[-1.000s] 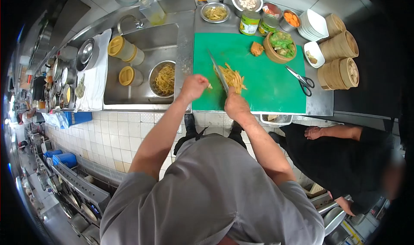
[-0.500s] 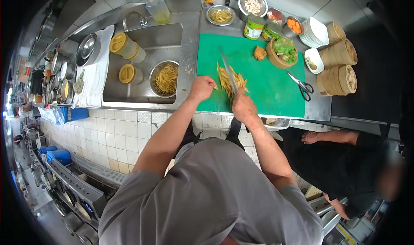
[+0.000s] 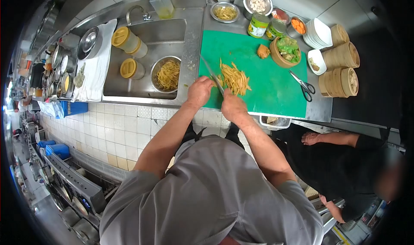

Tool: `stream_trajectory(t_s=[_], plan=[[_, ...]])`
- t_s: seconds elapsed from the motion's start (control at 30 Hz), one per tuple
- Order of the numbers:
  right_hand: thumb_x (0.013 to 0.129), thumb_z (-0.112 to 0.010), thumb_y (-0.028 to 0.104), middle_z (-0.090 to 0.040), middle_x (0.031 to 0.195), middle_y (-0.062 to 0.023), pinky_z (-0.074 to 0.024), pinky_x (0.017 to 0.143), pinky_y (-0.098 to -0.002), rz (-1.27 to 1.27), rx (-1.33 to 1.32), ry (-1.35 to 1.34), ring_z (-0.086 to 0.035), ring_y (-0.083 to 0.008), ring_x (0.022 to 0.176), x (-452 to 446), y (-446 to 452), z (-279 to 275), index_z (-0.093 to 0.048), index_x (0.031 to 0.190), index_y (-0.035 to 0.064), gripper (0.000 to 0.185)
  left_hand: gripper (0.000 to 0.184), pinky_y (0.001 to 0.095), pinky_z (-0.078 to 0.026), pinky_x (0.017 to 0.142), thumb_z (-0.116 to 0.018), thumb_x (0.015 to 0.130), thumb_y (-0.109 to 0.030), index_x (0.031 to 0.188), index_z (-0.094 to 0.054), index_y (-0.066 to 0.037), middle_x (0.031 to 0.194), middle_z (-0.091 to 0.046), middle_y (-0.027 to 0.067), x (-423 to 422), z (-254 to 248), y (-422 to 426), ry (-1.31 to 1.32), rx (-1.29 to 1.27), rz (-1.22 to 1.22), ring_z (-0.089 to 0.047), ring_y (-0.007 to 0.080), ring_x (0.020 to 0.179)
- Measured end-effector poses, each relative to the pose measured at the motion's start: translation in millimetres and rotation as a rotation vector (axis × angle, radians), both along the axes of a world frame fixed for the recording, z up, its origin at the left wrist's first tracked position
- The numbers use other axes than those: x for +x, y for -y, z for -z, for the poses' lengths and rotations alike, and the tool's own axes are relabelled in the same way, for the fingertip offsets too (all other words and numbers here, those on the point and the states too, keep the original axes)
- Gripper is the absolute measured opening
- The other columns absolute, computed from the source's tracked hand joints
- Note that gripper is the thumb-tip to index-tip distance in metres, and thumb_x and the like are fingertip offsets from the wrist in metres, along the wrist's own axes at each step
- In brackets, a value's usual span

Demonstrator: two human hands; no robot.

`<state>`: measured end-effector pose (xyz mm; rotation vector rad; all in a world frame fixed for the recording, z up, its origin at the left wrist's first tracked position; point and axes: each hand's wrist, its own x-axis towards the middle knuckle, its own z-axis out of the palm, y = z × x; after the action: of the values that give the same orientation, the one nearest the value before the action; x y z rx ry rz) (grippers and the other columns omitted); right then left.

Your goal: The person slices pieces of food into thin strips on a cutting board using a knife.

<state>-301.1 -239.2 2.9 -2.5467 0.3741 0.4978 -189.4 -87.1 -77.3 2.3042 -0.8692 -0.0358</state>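
My right hand [image 3: 233, 107] is wrapped round the handle of a kitchen knife [image 3: 210, 72]. The blade slants up and left over the green cutting board [image 3: 276, 91]. My left hand [image 3: 200, 92] is at the board's left edge, fingers drawn together close beside the blade; what they hold, if anything, is hidden. Just right of the blade lies a pile of yellowish-brown cut strips [image 3: 235, 79]. Similar strips fill a metal bowl [image 3: 156, 82] in the sink, left of my left hand.
On the board's right are a brown lump [image 3: 263, 51], a bamboo basket of greens [image 3: 276, 60] and black-handled scissors [image 3: 307, 89]. Cans [image 3: 258, 27], bowls and white dishes [image 3: 317, 33] line the back. Bamboo steamers [image 3: 336, 83] stand right. A person in black [image 3: 319, 163] is nearby.
My right hand and the knife have moved left, off the strips to their left side. The blade now leans further left, beside my left hand. The view has shifted slightly.
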Motion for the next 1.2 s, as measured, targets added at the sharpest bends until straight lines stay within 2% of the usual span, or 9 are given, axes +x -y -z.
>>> stream_trajectory(t_s=[0.43, 0.53, 0.63, 0.73, 0.8, 0.93, 1.03, 1.1, 1.2], plan=[[0.099, -0.050, 0.009, -0.076, 0.102, -0.0308, -0.0605, 0.086, -0.0585, -0.014, -0.036, -0.012, -0.077, -0.0482, 0.097, 20.1, -15.6, 27.2, -0.053, 0.121, -0.0015, 0.024, 0.007, 0.0459, -0.057, 0.091, -0.072, 0.090, -0.003, 0.096, -0.075, -0.004, 0.101, -0.071, 0.0129, 7.3, 6.1, -3.5, 0.063, -0.062, 0.071, -0.068, 0.0365, 0.102], [0.100, -0.050, 0.011, -0.076, 0.101, -0.0312, -0.0594, 0.085, -0.0596, 0.005, -0.020, 0.032, -0.076, -0.0496, 0.097, 28.5, -1.1, 20.5, -0.052, 0.119, 0.0000, 0.022, 0.010, 0.0456, -0.057, 0.091, -0.073, 0.090, -0.002, 0.099, -0.076, -0.005, 0.102, -0.072, 0.0129, 8.8, 3.4, -3.0, 0.029, -0.089, 0.164, -0.068, 0.0371, 0.103], [0.100, -0.054, 0.012, -0.075, 0.094, -0.0319, -0.0578, 0.081, -0.0619, 0.087, 0.004, 0.104, -0.075, -0.0517, 0.092, 6.8, 22.7, -2.5, -0.053, 0.117, 0.0009, 0.020, 0.011, 0.0455, -0.056, 0.093, -0.073, 0.090, -0.002, 0.100, -0.077, -0.005, 0.103, -0.071, 0.0129, 1.4, -0.3, 3.1, -0.147, -0.222, 0.105, -0.068, 0.0377, 0.102], [0.099, -0.057, 0.012, -0.074, 0.087, -0.0314, -0.0576, 0.078, -0.0625, 0.177, -0.036, 0.143, -0.074, -0.0523, 0.085, -14.4, 42.1, -14.6, -0.054, 0.113, 0.0010, 0.018, 0.015, 0.0479, -0.056, 0.094, -0.068, 0.095, -0.006, 0.107, -0.077, -0.007, 0.111, -0.069, 0.0148, -2.6, -12.0, 16.1, -0.131, -0.090, -0.019, -0.066, 0.0367, 0.109], [0.100, -0.056, 0.013, -0.074, 0.086, -0.0305, -0.0578, 0.077, -0.0622, 0.197, -0.069, 0.194, -0.074, -0.0520, 0.083, -21.1, 53.6, -9.2, -0.054, 0.112, 0.0010, 0.017, 0.019, 0.0460, -0.056, 0.096, -0.073, 0.090, -0.001, 0.108, -0.075, -0.007, 0.105, -0.068, 0.0133, -0.2, -21.3, 30.2, 0.025, -0.023, 0.069, -0.066, 0.0364, 0.108], [0.099, -0.056, 0.012, -0.074, 0.087, -0.0308, -0.0579, 0.077, -0.0622, 0.219, -0.106, 0.167, -0.074, -0.0516, 0.084, -32.2, 61.4, -8.2, -0.055, 0.113, 0.0005, 0.018, 0.023, 0.0460, -0.055, 0.095, -0.074, 0.089, -0.001, 0.111, -0.074, -0.007, 0.103, -0.067, 0.0125, 23.2, -14.3, 38.9, 0.088, 0.047, 0.206, -0.063, 0.0367, 0.113], [0.099, -0.057, 0.011, -0.075, 0.090, -0.0312, -0.0581, 0.078, -0.0623, 0.255, -0.092, 0.209, -0.074, -0.0511, 0.087, -40.9, 61.2, -8.4, -0.055, 0.114, -0.0003, 0.019, 0.020, 0.0423, -0.057, 0.084, -0.075, 0.091, -0.003, 0.111, -0.074, -0.005, 0.097, -0.069, 0.0105, 29.8, -9.9, 38.5, -0.057, 0.105, 0.238, -0.069, 0.0309, 0.101], [0.099, -0.057, 0.011, -0.075, 0.093, -0.0321, -0.0581, 0.080, -0.0625, 0.260, -0.052, 0.126, -0.075, -0.0511, 0.090, -41.2, 64.1, -12.3, -0.055, 0.116, -0.0010, 0.021, 0.022, 0.0369, -0.056, 0.072, -0.074, 0.096, -0.005, 0.118, -0.071, -0.003, 0.091, -0.073, 0.0081, 33.5, -7.8, 41.7, -0.513, -0.009, 0.100, -0.072, 0.0217, 0.085], [0.099, -0.055, 0.011, -0.075, 0.093, -0.0324, -0.0578, 0.081, -0.0629, 0.253, -0.019, 0.122, -0.075, -0.0516, 0.091, -42.3, 65.5, -11.9, -0.054, 0.117, -0.0010, 0.021, 0.025, 0.0326, -0.055, 0.064, -0.074, 0.098, -0.008, 0.122, -0.067, -0.003, 0.091, -0.076, 0.0079, 32.8, -11.7, 31.7, -0.620, -0.170, -0.050, -0.069, 0.0153, 0.073]])
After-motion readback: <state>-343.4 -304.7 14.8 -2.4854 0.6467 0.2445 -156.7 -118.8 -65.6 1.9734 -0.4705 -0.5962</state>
